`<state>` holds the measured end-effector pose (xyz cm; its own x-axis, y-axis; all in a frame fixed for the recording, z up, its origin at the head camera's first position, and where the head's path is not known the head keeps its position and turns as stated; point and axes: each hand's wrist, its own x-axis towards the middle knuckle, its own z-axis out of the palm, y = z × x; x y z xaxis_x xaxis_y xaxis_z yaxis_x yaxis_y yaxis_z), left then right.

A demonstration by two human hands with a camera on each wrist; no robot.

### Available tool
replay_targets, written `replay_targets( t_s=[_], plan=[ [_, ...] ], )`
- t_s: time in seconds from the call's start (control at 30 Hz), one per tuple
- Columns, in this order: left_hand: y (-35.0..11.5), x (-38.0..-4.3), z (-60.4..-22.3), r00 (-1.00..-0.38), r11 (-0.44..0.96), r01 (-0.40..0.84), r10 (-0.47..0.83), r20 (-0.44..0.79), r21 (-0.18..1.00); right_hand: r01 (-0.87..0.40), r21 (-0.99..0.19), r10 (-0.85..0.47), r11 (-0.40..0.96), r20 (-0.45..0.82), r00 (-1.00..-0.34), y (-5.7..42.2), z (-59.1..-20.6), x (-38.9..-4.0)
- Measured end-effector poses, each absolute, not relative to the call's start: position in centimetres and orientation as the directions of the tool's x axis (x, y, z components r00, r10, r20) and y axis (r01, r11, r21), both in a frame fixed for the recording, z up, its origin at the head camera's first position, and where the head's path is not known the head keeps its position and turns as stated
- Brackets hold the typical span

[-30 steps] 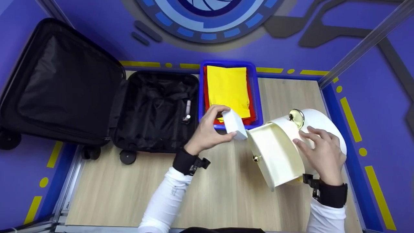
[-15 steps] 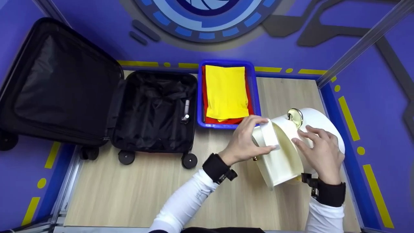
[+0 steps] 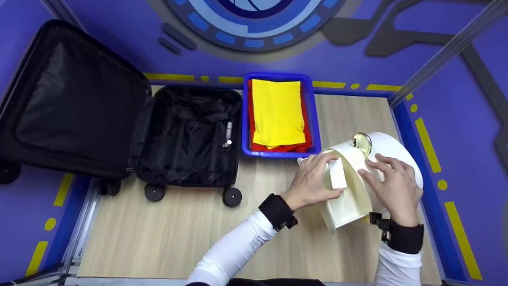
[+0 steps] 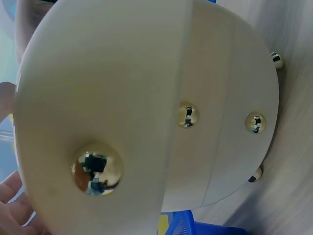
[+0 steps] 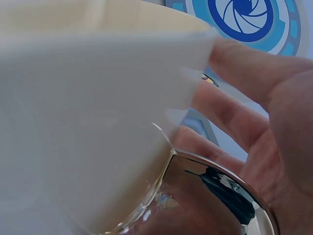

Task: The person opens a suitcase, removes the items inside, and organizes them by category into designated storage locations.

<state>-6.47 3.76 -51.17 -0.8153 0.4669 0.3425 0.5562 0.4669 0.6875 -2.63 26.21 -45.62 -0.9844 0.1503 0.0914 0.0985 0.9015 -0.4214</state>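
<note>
In the head view, my left hand (image 3: 313,180) pinches a small white box (image 3: 337,174) between thumb and fingers, at the open drawer (image 3: 349,206) of a cream cosmetic organizer (image 3: 391,147). Whether the box touches the drawer floor I cannot tell. My right hand (image 3: 397,190) rests its fingertips on the organizer's body beside the drawer, near a gold-rimmed round piece (image 3: 362,144). The left wrist view shows the drawer front (image 4: 107,88) with a gold knob (image 4: 98,169); it hides the box. Up close, the right wrist view has the organizer's pale wall (image 5: 98,122) beside the right fingers (image 5: 225,112).
An open black suitcase (image 3: 186,174) lies at the left, holding a pale slim tube (image 3: 229,130) and a small clear bottle (image 3: 227,145). Behind the hands, a blue basket (image 3: 246,119) contains yellow cloth (image 3: 278,113) over red cloth (image 3: 307,139). Purple walls enclose the wooden table (image 3: 158,238).
My left hand has carried the white box rightward from beside the basket to the open drawer, and slightly down since half a second ago. The right hand has hardly moved.
</note>
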Motion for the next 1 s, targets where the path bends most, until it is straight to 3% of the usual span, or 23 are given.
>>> replay_targets(
  t_s=[0.27,0.57,0.8,1.0],
  plan=[
    [4.1,-6.7,-51.6,-0.818,0.560,0.555,0.501,0.282,0.615,0.098,-0.415,0.150,0.905,0.095,-0.984,26.2,-45.7,-2.8],
    [5.1,-6.9,-49.5,-0.878,0.740,0.382,0.478,-0.033,0.553,0.101,-0.410,0.150,0.906,0.088,-0.985,26.2,-45.7,-2.7],
    [6.1,-7.1,-48.6,-0.876,0.854,0.369,0.452,-0.171,0.368,0.105,-0.415,0.149,0.904,0.076,-0.986,26.1,-45.7,-2.6],
    [6.4,-7.3,-48.3,-0.877,0.883,0.342,0.423,-0.228,0.322,0.102,-0.420,0.151,0.902,0.086,-0.985,26.1,-45.7,-2.7]
  ],
)
